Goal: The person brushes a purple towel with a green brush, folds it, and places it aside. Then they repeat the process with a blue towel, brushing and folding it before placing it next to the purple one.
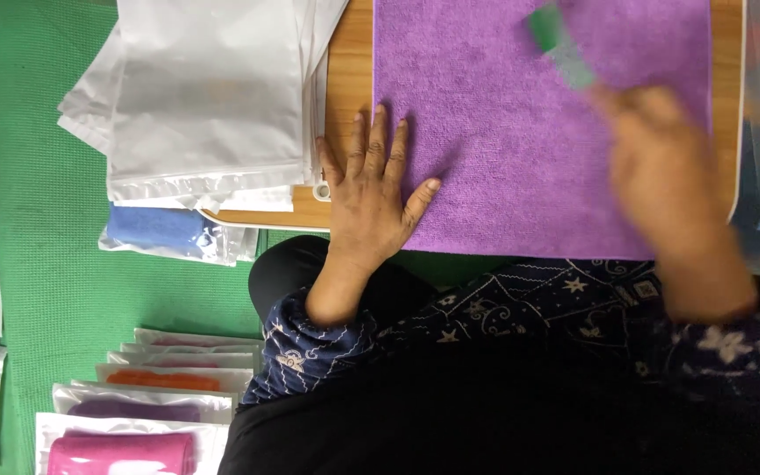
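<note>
Head view, cloth: a purple cloth (521, 132) lies spread flat on a wooden board (349, 79), its near edge hanging just over the board's near rim.
Head view, left hand: the left hand (371, 189) presses palm-down on the cloth's near left corner, fingers straight and slightly apart, thumb out onto the cloth.
Head view, right hand: the right hand (661, 163) is blurred over the cloth's right side; a small green object (556, 40) shows just beyond it, and whether the fingers clamp it cannot be told.
Step in hand: judged as smoothing or working over the pinned cloth.
Next move: likely calls for the left palm to hold the corner firm.
Edges: stacked white pouches (208, 97) crowd the board's left edge; a blue packed pouch (169, 233) lies beneath them.
Open room: green mat (54, 290) at left, with filled pouches (147, 413) lined near the knee.
</note>
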